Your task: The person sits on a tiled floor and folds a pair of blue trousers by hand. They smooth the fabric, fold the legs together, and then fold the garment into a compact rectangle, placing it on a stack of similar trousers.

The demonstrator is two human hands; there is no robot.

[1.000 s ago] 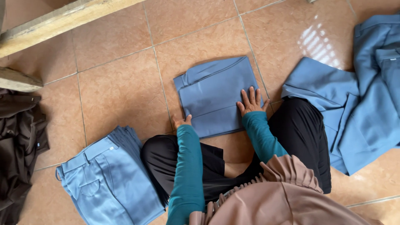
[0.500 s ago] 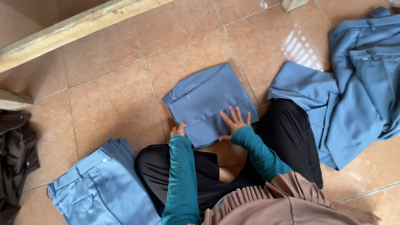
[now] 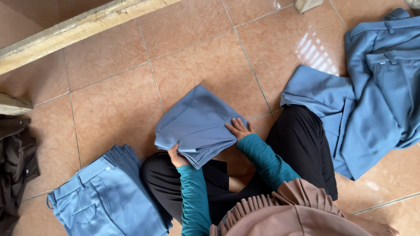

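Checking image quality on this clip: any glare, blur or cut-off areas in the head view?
Head view: sharp, evenly daylit; a striped glare patch on the tiled floor; soft shadows only. Both hands, left and right, crisp on the folded blue garment. Dark clothes cropped at the edge.

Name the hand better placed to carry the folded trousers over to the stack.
Probably left. The left hand grips the folded trousers at the edge nearest the stack; the right hand lies flat on top, farther away.

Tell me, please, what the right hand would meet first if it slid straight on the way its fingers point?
The right hand lies flat on the folded blue garment, fingers pointing up and left. It would probably just cross more of that cloth, then reach bare floor tile.
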